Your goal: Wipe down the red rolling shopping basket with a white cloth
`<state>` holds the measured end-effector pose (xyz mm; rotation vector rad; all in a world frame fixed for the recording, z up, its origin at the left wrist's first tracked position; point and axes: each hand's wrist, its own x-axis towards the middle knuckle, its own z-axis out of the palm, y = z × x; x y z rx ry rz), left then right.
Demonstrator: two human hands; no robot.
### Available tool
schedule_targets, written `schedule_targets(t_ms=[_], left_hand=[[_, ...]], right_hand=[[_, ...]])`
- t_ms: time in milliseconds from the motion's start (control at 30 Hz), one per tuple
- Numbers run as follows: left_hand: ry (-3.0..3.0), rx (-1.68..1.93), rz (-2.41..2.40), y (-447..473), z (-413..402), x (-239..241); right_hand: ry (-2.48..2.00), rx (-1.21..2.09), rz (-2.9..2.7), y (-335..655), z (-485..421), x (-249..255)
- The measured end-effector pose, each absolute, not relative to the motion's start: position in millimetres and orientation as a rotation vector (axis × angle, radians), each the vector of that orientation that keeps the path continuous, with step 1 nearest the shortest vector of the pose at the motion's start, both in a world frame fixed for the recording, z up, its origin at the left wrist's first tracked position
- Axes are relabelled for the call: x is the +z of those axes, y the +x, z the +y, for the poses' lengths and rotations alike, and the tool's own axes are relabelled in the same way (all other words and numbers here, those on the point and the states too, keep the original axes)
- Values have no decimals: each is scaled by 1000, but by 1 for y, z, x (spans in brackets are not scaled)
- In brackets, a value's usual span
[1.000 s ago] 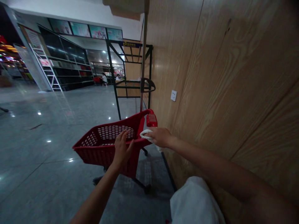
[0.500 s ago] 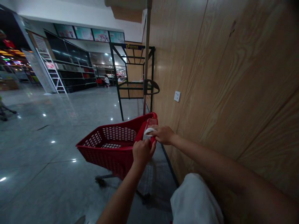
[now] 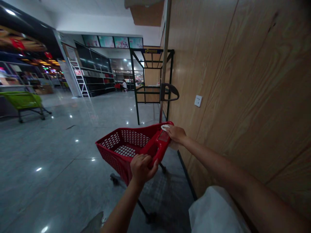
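A small red plastic shopping cart [image 3: 121, 145] with a perforated basket stands on the grey floor beside a wooden wall. My left hand [image 3: 141, 169] is closed around the near end of the cart's red handle bar [image 3: 162, 145]. My right hand [image 3: 176, 133] is curled on a white cloth [image 3: 165, 127] and presses it against the far end of the handle. A white sleeve or garment [image 3: 216, 212] shows at the bottom right.
A wood-panelled wall [image 3: 243, 81] with a white socket [image 3: 198, 100] runs along the right. A metal pole [image 3: 164, 61] and a black shelf frame [image 3: 150, 81] stand behind the cart. A green cart [image 3: 23, 101] is far left, with store shelving and a ladder [image 3: 79, 77] beyond.
My left hand has shifted from the basket rim to gripping the handle's near end. My right hand with the cloth has slid further along the handle. The view has panned left.
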<state>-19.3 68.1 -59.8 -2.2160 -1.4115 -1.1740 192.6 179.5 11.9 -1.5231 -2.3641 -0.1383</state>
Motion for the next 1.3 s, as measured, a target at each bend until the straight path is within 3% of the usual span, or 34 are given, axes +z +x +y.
schedule_targets(t_ms=[200,267,400,500,767,1067,1300], left_hand=[[-2344,-1221,-1447,-61,71,-46],[-2525,-1075,-1492,-72,67,-32],[-2480,-631,-1911,-69,56,2],[-2199,-632,-1956,-43,59,12],[-1965,-575,-1942,10,88,-26],[-1997,-553,-1819,-8,79,-31],[-2053,-468,-1764,-35,71,-29]], right_hand=[[-993,-183,-2610,142,112,5],[-880,-198,-2657,135,106,4],[-1254,-214,-2543,151,136,11],[-1587,-186,-2391,166,159,16],[-1274,-145,-2564,148,131,6],[-1509,-151,-2441,163,192,15],[-1568,-224,-2446,149,177,13]])
